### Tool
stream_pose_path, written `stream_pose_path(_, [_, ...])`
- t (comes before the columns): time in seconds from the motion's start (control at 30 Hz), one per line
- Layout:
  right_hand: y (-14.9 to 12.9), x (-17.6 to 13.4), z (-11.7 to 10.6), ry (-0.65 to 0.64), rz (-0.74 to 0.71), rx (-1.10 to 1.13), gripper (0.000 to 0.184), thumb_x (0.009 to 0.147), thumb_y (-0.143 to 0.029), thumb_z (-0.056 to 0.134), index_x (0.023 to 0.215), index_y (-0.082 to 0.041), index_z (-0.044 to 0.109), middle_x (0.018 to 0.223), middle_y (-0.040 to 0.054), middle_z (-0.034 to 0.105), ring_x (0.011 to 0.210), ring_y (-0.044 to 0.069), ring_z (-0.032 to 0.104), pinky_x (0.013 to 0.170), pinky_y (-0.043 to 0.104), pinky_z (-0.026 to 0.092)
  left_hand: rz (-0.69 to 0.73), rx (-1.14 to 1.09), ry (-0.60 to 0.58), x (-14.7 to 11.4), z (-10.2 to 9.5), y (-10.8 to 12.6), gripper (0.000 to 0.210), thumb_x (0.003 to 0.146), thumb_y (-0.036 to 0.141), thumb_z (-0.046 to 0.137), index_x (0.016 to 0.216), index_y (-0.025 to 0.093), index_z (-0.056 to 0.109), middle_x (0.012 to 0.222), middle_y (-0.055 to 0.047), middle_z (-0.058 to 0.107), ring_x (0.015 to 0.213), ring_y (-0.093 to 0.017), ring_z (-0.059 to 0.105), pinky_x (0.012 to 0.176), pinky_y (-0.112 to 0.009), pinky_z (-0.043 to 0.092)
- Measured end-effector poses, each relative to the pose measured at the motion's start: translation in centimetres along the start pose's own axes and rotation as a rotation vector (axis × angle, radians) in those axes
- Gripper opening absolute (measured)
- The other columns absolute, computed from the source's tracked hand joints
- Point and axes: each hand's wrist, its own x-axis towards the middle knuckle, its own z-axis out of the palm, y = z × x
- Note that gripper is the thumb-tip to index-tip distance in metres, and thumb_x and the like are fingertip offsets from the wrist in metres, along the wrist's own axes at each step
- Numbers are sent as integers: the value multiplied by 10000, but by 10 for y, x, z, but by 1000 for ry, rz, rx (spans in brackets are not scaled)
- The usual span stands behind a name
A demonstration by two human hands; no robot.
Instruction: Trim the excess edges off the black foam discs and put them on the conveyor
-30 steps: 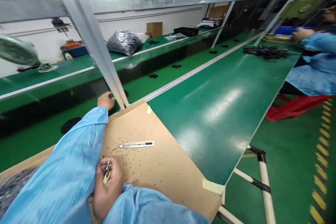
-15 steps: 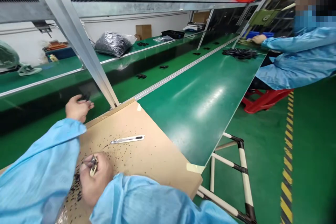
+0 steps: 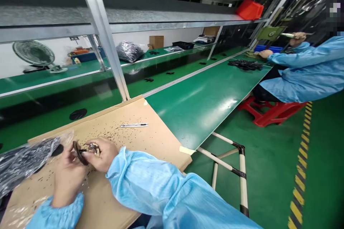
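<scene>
My left hand [image 3: 68, 171] pinches a dark, thin, curved plastic part [image 3: 78, 153], held nearly on edge above the cardboard. Against it, my right hand [image 3: 103, 154] is closed round small nippers [image 3: 94, 148] with pale handles, mostly hidden in the fist. Both hands meet over the cardboard sheet [image 3: 161, 146], which is strewn with tiny black scraps. Beyond them lies a utility knife [image 3: 134, 125]. To the left, a clear plastic bag [image 3: 27, 161] of black parts rests on the cardboard.
A black round part [image 3: 77, 114] lies on the green belt [image 3: 107, 100] behind the cardboard, with several more farther along. A metal post [image 3: 110, 39] rises at the cardboard's back edge. To the right, a co-worker [image 3: 303, 68] sits on a red stool [image 3: 274, 111] by a black pile [image 3: 245, 65].
My left hand has come back from over the belt to my right hand and now holds a dark part. A black round part now shows on the belt. The view has shifted left.
</scene>
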Motion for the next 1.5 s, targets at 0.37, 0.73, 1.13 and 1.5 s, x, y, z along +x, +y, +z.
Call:
stream_pose_path(0.37, [3, 1, -4, -177, -235, -86, 311, 789, -407, 663, 1002, -183, 621, 979, 57, 658, 959, 176, 590, 919, 287, 444, -70, -189, 92, 2, -2, -22, 577, 480, 178, 761, 990, 200, 491, 787, 11, 594, 678, -150, 592, 609, -249, 501])
stream_pose_path(0.73, [20, 17, -13, -151, 320, 434, 291, 725, -401, 675, 876, -157, 627, 769, 16, 633, 694, 153, 561, 693, 293, 477, -165, -386, -182, 1, -8, -1, 475, 691, 422, 743, 1049, 150, 591, 854, -31, 613, 638, -73, 536, 502, -144, 405])
stream_pose_path(1.13, [17, 9, -12, -233, 30, -95, 532, 753, -388, 649, 1208, -179, 470, 1113, 112, 533, 973, 233, 533, 879, 418, 458, -528, -954, -78, 18, -16, 0, 59, 801, 47, 564, 777, 101, 565, 676, -49, 624, 592, -94, 610, 541, -160, 523])
stream_pose_path(1.5, [13, 9, -12, -232, -148, -563, 367, 871, -355, 534, 1196, -190, 580, 993, 97, 594, 910, 239, 553, 836, 368, 457, -686, -1083, -7, 20, -19, 3, 115, 839, 34, 509, 757, 78, 578, 629, -30, 596, 539, -86, 588, 475, -164, 517])
